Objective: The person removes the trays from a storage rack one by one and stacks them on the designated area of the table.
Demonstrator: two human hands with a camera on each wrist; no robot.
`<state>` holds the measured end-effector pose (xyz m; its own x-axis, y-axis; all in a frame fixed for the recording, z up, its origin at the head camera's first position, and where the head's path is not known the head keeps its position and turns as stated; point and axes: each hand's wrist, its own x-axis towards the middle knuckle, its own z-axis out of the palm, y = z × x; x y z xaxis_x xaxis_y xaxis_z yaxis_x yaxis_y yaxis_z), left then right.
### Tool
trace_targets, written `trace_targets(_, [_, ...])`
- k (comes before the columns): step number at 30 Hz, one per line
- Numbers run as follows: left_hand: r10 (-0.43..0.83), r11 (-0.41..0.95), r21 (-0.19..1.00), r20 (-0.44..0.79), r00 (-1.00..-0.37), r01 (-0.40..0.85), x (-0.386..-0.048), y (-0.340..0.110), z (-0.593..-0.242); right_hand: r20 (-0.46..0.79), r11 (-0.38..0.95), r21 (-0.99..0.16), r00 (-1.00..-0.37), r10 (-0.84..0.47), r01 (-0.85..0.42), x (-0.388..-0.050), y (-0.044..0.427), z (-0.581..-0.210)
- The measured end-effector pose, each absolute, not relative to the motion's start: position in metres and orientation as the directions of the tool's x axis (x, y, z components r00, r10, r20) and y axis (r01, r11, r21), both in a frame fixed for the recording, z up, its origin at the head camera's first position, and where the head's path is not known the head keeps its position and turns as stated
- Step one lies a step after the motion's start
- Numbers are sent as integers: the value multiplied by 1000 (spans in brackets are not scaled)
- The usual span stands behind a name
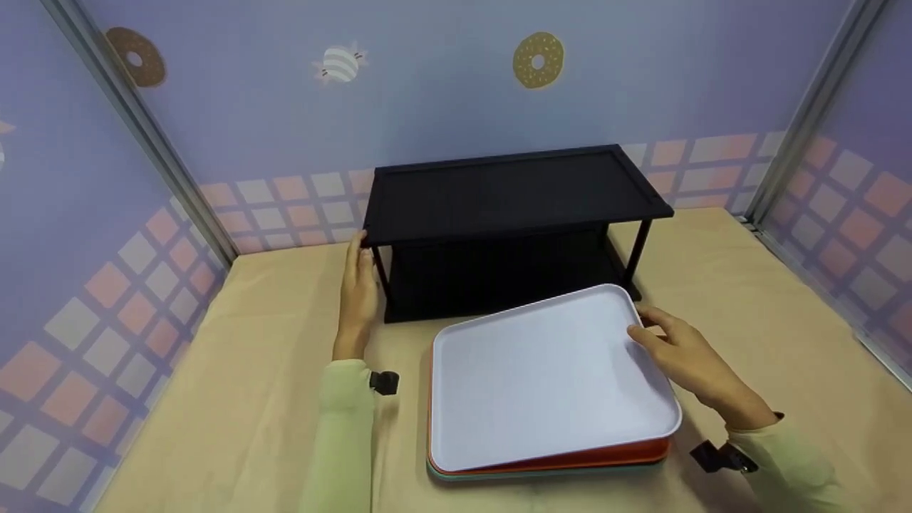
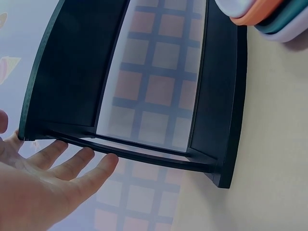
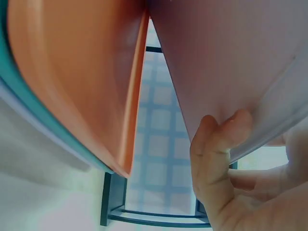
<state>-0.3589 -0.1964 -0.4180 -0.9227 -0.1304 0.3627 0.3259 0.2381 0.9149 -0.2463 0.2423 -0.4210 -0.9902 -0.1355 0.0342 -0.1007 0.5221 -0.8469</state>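
Observation:
A black two-tier rack [image 1: 513,196] stands against the back wall. My left hand [image 1: 358,292] rests along its left end; in the left wrist view the extended fingers [image 2: 79,161] touch the side bar and upper shelf edge. In front of the rack lies a stack of trays, topped by a white tray [image 1: 548,377]. My right hand [image 1: 684,353] pinches the white tray's right edge, thumb above and fingers beneath. That side is lifted off the orange tray [image 3: 82,72], while the left side stays low on the stack. A teal tray [image 3: 19,82] lies under the orange one.
A pale lilac tray [image 2: 291,31] forms the bottom of the stack. The table carries a cream cloth [image 1: 285,399]. Patterned purple panels [image 1: 442,78] close off the back and both sides, with metal posts [image 1: 812,107] at the corners.

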Motion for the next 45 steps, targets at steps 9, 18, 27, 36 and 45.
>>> trace_targets(9, [-122, 221, 913, 375, -919, 344, -361, -197, -419, 25, 577, -811, -991, -129, -96, -247, 245, -424])
trace_targets(18, [-128, 254, 911, 366, -922, 326, -360, -196, -418, 1, 550, -831, -989, -148, -84, -248, 249, -428])
trace_targets(27, [-128, 259, 906, 374, -918, 333, -362, -196, -418, 17, 597, -797, -991, -133, -94, -249, 248, -433])
trace_targets(36, [-137, 267, 906, 373, -918, 329, -361, -197, -418, 52, 632, -762, -986, -159, -142, -250, 248, -437])
trace_targets(45, [-122, 233, 915, 364, -923, 330, -358, -197, -418, 47, 669, -725, -981, -188, -163, -251, 248, -441])
